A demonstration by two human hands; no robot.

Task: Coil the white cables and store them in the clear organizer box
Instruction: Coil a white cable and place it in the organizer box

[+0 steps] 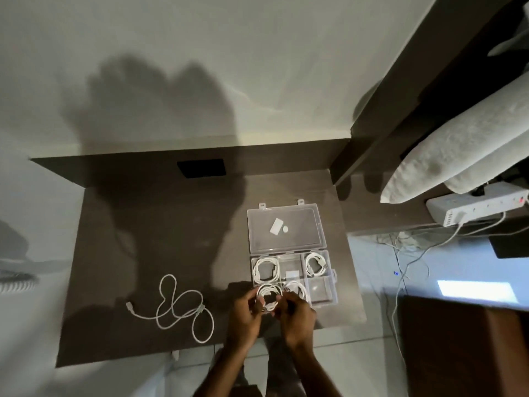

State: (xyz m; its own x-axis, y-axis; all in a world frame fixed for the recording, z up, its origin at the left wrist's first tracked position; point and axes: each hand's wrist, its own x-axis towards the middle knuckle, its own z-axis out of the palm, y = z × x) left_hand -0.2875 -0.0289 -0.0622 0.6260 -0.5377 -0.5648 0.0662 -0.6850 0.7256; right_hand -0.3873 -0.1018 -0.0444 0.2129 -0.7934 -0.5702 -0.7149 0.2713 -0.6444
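Note:
The clear organizer box point(322, 287) lies open on the dark table point(171, 224), its lid point(286, 227) folded back. Coiled white cables sit in the back-left compartment point(266, 269), the back-right compartment point(316, 263) and a front compartment point(297, 289). My left hand point(243, 316) and my right hand point(294, 316) together hold a coiled white cable point(269, 296) at the box's front-left corner. A loose, uncoiled white cable point(183, 308) sprawls on the table to the left of my hands.
A white power strip point(475, 207) with plugged cords sits on a ledge at the right, below a white pillow point(458, 156). A black rectangular panel point(201, 167) lies at the table's back. Cords hang over the floor at the right.

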